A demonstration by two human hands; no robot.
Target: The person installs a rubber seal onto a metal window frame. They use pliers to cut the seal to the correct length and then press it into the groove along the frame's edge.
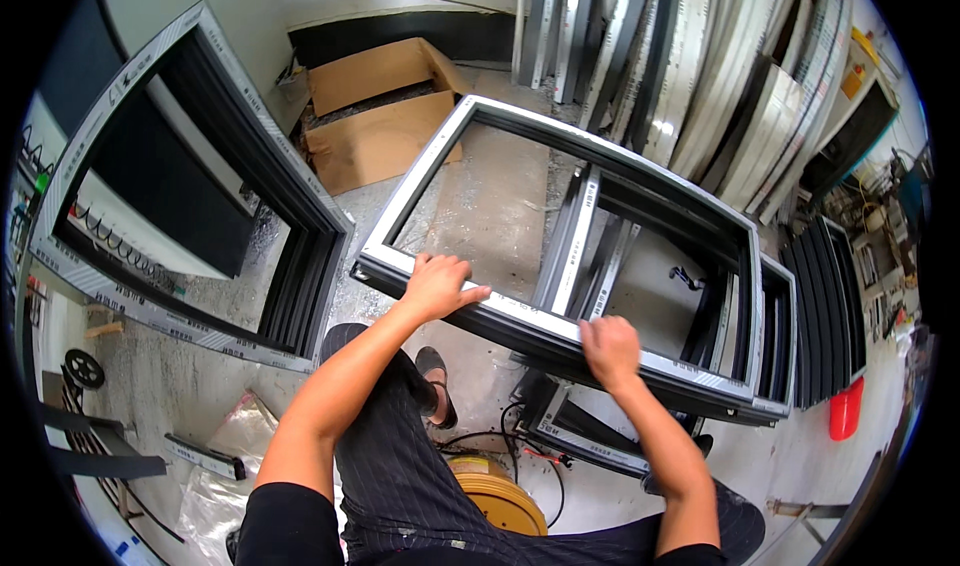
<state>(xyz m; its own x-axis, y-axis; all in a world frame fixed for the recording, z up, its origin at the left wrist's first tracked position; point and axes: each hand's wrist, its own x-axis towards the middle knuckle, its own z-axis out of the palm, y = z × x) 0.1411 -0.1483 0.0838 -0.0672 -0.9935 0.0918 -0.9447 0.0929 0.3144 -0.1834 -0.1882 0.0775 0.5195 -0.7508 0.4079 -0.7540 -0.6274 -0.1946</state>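
Note:
A dark grey window frame (530, 313) with a whitish protective film on its faces lies across in front of me, tilted, with a crossbar dividing its opening. My left hand (440, 286) holds its near rail left of the middle, fingers over the top and thumb stretched along it. Further right, my right hand (610, 351) grips the same rail with its fingers curled over the edge. Under this frame sits another similar frame (790, 336), showing at the right end and through the opening. What carries the frames is mostly hidden.
On the left, several window frames (285, 256) lean together. An opened cardboard box (380, 136) stands behind. Long profiles (690, 76) lean against the back wall. More dark frames (825, 301) and a red container (846, 409) are at right. A yellow bucket (500, 496) and black cables lie below me.

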